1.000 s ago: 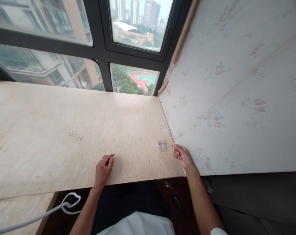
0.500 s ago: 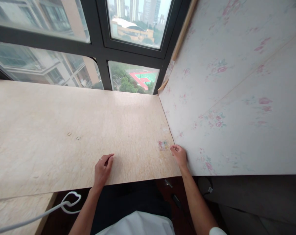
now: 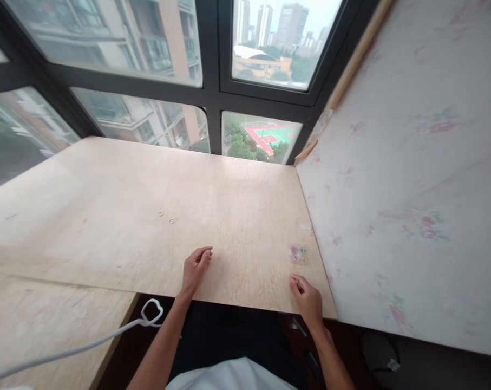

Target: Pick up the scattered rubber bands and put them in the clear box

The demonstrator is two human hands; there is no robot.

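My left hand [image 3: 196, 268] rests low over the pale countertop, closed, thumb against curled fingers; whatever it may hold is too small or hidden to make out. My right hand [image 3: 307, 299] is closed in a pinch near the counter's front edge, and its contents cannot be made out either. Just beyond the right hand lies a small clear compartment box [image 3: 298, 254] with pink, green and yellow bits inside. Left of and beyond my left hand, two thin rings lie on the counter: one ring [image 3: 161, 214] slightly farther back, the other ring [image 3: 171, 221] nearer.
The marble-patterned countertop [image 3: 245, 216] runs to dark window frames [image 3: 215, 81] at the back. A flower-patterned wall [image 3: 391, 179] borders it on the right. A small clear piece [image 3: 305, 226] lies beside that wall. A white cable [image 3: 107, 338] loops below the front edge at left.
My right hand has moved from beside the box back toward the counter's front edge. My left hand stays low over the counter. The camera view has turned left.
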